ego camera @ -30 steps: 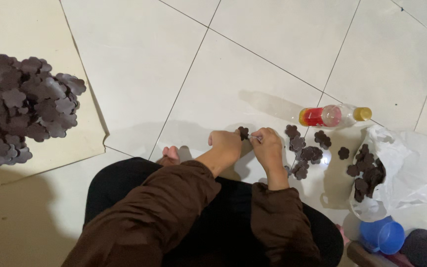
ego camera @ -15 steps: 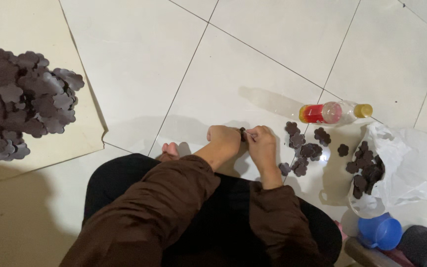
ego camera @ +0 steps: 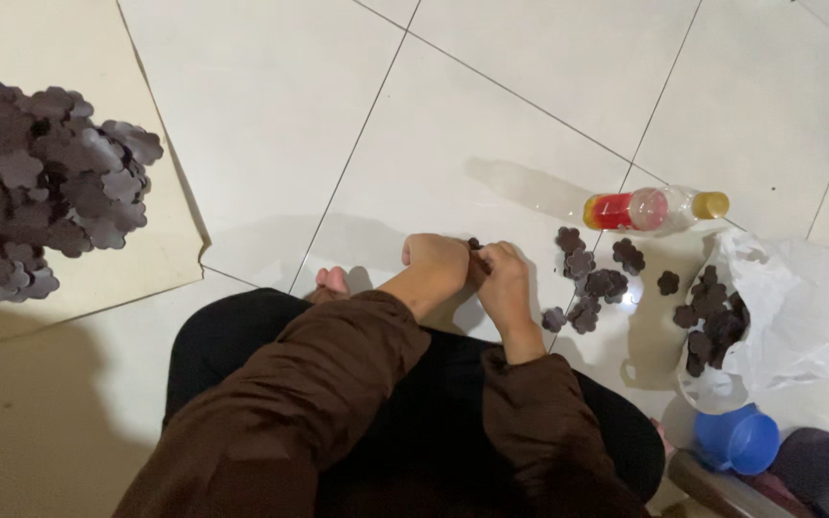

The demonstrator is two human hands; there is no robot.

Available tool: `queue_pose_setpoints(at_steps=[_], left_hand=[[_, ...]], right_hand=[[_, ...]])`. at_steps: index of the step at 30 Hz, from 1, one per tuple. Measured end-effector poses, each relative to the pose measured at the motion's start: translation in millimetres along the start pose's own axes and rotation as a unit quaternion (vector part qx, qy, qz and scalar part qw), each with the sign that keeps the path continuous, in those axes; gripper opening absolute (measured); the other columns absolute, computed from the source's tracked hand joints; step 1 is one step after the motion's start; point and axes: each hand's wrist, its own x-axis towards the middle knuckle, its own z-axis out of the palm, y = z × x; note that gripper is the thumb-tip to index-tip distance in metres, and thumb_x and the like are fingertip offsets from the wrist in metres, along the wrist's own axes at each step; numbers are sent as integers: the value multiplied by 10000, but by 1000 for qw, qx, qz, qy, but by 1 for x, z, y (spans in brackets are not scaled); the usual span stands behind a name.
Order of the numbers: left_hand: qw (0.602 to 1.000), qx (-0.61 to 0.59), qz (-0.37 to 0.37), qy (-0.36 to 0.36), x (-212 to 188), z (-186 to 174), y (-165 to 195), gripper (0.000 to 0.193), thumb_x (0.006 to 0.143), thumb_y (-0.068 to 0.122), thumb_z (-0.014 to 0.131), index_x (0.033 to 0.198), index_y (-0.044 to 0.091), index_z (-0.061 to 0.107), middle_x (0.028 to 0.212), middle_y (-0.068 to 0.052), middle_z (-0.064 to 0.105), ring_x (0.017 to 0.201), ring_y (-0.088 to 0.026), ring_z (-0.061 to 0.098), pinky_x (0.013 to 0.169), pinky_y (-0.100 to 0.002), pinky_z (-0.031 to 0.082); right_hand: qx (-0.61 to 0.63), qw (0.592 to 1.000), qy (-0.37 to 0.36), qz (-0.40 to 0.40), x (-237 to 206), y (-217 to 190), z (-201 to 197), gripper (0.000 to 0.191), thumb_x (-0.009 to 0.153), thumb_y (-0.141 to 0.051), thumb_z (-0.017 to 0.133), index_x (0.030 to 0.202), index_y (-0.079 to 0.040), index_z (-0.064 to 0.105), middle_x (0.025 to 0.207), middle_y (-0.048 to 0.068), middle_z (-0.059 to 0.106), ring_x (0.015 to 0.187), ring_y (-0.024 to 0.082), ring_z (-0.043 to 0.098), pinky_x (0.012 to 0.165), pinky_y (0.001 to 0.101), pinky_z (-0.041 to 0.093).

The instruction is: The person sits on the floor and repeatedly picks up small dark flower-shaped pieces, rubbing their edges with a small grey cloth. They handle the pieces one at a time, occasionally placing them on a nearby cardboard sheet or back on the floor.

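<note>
On floor, before knees: both hands met over pale tile.
Left hand [ego camera: 437,261]: fingers pinched small dark-brown flower-shaped cutout [ego camera: 476,247].
Right hand [ego camera: 505,278]: fingers pinched same cutout.
Nearby: loose cutouts [ego camera: 592,278], white plastic bag [ego camera: 787,307].

Glossy white floor tiles [ego camera: 491,125] with dark grout lines, cream sheet [ego camera: 50,317], possibly cardboard, soft overhead glare

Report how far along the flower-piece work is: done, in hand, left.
Done, by the look of it: a big heap of dark flower pieces on the cream sheet. In hand: the left hand and right hand pinch one piece together. Left: loose pieces on the tiles and more in the white bag.
</note>
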Motion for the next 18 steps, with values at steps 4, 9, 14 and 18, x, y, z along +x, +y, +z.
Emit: queue_pose_setpoints(at_steps=[4,9,14,18], left_hand=[[1000,11,3,1,-2,-9,4,474,830,236,795,1267,111,662,1163,-39,723,994,-272,712,742,-458,562],[1000,15,2,-12,-3,-10,4,346,847,229,772,1171,108,757,1133,-39,764,979,-259,729,745,-443,566],[1000,14,-7,-16,9,-3,1,375,857,197,762,1217,108,708,1136,-55,760,962,-268,740,739,-443,578],[1000,9,-1,-24,14,0,3,409,839,193,779,1231,113,694,1146,-40,745,976,-261,728,763,-440,564]], right_hand=[[2,1000,-6,-17,-3,-1,1,141,756,22,768,835,28,651,860,190,658,811,366,646,707,419,524],[53,997,-53,12,-14,-5,3,144,744,53,752,858,45,666,895,217,666,837,379,650,732,414,528],[101,991,16,85,-3,8,-2,124,785,80,694,882,3,700,914,159,710,815,280,714,729,324,571],[72,995,31,65,1,11,2,83,844,41,759,878,34,684,869,177,681,784,296,682,693,341,544]])
